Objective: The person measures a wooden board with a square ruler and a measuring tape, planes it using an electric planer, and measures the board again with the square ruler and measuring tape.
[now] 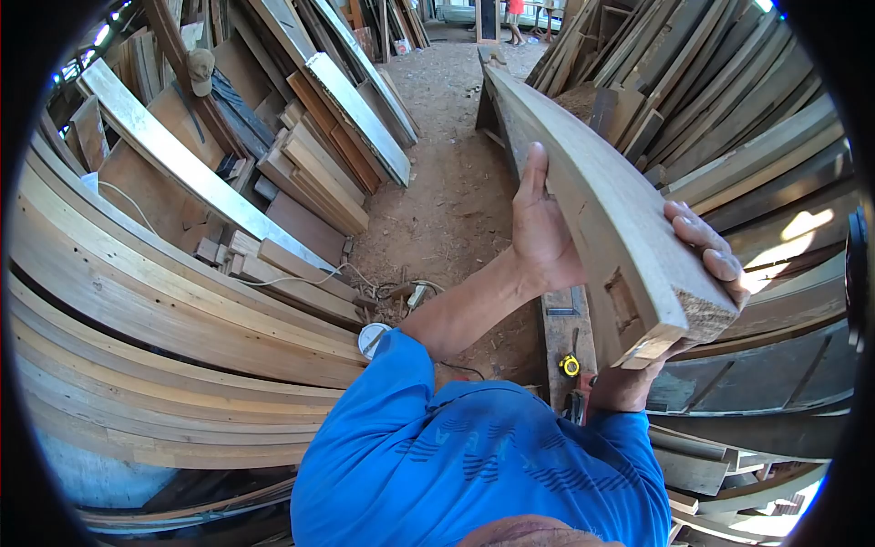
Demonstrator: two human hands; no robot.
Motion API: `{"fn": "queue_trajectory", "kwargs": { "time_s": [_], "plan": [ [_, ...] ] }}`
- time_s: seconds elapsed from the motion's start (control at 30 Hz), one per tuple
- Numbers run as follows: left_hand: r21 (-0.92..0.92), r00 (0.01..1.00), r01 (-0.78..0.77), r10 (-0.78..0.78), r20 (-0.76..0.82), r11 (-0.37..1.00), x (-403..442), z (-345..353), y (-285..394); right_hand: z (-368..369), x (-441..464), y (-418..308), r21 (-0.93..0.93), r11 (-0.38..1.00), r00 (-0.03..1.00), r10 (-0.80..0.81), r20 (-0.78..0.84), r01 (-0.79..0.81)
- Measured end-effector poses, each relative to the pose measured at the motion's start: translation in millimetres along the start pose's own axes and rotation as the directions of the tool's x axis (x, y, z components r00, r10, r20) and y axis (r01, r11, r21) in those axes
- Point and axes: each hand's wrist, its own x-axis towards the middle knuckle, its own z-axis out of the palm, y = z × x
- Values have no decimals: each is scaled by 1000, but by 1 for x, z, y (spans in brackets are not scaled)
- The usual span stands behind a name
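A long wooden beam [606, 187] with a rectangular slot cut near its close end is raised at a slant in front of my chest, its far end reaching up the view. My left hand [547, 228] supports its left side, thumb up along the face, the other fingers hidden beneath. Around the right edge near the close end curl the fingers of my right hand [711, 246]; its palm is hidden. Below the beam, a yellow and black tape measure [570, 366] lies on a narrow board [556, 345], with a partly hidden red and black tool beside it.
Curved planks [182, 301] are stacked at my left, and boards [711, 82] lean along the right. Stacked timber blocks [314, 169] and a pale cable [301, 278] lie by the dirt aisle [437, 155]. A cap [200, 71] hangs on a post. A person's legs [515, 29] show far back.
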Motion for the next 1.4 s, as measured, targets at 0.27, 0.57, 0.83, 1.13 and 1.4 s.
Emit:
{"fn": "queue_trajectory", "kwargs": {
  "time_s": [0.27,0.57,0.83,1.13,1.4],
  "plan": [
    [181,1000,24,-26,9,983,5,0,7,10,6,-7,-59,996,996,61,-67,-65],
    [727,966,117,91,-241,677,-1,-15,19,-5,4,-1,-348,938,963,-100,-250,7],
    [18,798,-145,-106,594,-989,18,-18,72,-31,2,-7,-522,850,930,-131,-342,-72],
    [99,735,-492,-352,579,-865,100,-9,118,-52,27,-59,502,863,986,31,-165,57],
    [45,713,-513,-396,579,-857,114,40,43,-52,49,-42,862,505,986,116,-118,44]
  ]
}}
